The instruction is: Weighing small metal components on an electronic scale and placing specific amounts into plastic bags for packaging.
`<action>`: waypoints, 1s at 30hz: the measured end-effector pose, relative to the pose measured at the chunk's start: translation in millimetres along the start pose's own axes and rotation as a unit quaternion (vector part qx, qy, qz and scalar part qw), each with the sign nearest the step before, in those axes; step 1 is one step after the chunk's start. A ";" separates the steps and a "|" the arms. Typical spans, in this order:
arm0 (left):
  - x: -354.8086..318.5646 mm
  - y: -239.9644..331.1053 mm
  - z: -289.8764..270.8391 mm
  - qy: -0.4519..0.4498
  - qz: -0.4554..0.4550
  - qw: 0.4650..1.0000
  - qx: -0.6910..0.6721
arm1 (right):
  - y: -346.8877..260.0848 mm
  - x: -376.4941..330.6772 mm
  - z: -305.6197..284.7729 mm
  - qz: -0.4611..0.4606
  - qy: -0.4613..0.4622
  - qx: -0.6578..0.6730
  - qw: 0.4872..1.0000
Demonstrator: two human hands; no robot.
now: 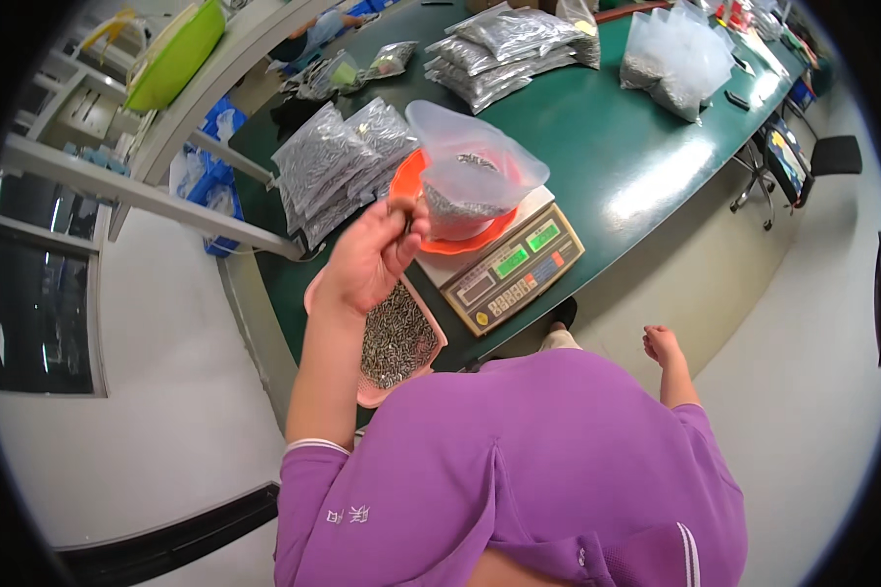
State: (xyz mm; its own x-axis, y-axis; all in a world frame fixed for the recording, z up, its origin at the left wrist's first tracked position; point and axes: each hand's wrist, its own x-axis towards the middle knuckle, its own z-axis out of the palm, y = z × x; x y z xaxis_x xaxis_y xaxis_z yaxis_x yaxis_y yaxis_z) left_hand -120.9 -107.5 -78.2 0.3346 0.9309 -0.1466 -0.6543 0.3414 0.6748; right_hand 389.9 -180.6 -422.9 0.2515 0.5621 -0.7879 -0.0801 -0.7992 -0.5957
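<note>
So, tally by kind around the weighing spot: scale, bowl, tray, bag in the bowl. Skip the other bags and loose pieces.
Scale: 1
Orange bowl: 1
Pink tray: 1
Open bag in the bowl: 1
Total: 4

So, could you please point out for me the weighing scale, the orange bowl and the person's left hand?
Weighing scale (516, 273): head view, on its front panel.
Orange bowl (456, 246): head view, on its near rim.
Left hand (365, 256): head view, on the middle of the hand.
</note>
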 end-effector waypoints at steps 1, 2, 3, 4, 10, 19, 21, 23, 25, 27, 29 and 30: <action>15.5 9.6 12.5 -0.019 -0.002 0.999 0.040 | 4.5 -0.3 -3.8 0.008 0.000 0.001 1.000; 31.0 17.2 25.3 0.003 0.012 0.993 0.120 | 8.1 -0.8 -7.5 0.001 0.004 0.008 1.000; 48.3 23.6 37.8 0.024 0.007 0.977 0.212 | 11.1 -1.6 -10.7 0.009 0.006 0.006 1.000; 65.6 29.1 49.6 0.009 0.016 0.957 0.290 | 13.6 -2.4 -13.1 0.019 0.005 0.007 1.000; 131.9 38.8 79.4 -0.056 -0.112 0.699 0.704 | 28.5 -8.4 -23.5 0.027 0.020 0.050 0.998; 129.0 34.3 81.6 -0.145 -0.062 0.448 0.880 | 78.5 -3.9 -53.4 0.066 0.051 0.077 0.993; 125.7 35.2 85.1 -0.130 -0.058 0.473 0.869 | 80.3 -1.6 -56.6 0.056 0.050 0.060 0.995; 125.7 38.3 87.3 -0.128 -0.048 0.464 0.875 | 75.6 -1.4 -56.8 0.053 0.036 0.057 0.996; 123.6 40.2 86.0 -0.079 -0.024 0.541 0.837 | 64.4 -1.6 -51.7 0.043 0.026 0.061 0.997; 119.8 47.7 81.9 -0.023 -0.007 0.720 0.694 | 51.0 -3.7 -42.5 0.033 0.038 0.047 0.998; 107.9 58.4 72.8 0.014 0.068 0.837 0.543 | 39.2 -6.9 -32.0 0.026 0.043 0.044 0.998; 98.2 60.2 64.9 0.023 0.095 0.906 0.411 | 34.4 -8.2 -27.1 0.024 0.036 0.038 0.998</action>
State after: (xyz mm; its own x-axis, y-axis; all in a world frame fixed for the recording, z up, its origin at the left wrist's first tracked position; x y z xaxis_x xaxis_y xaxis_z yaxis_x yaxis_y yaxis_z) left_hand -83.4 -3.9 -5.1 0.2273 0.9738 0.0114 0.0353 -0.0199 0.9992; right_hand 411.2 -218.4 -432.7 0.3141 0.5038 -0.8047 -0.1655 -0.8055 -0.5690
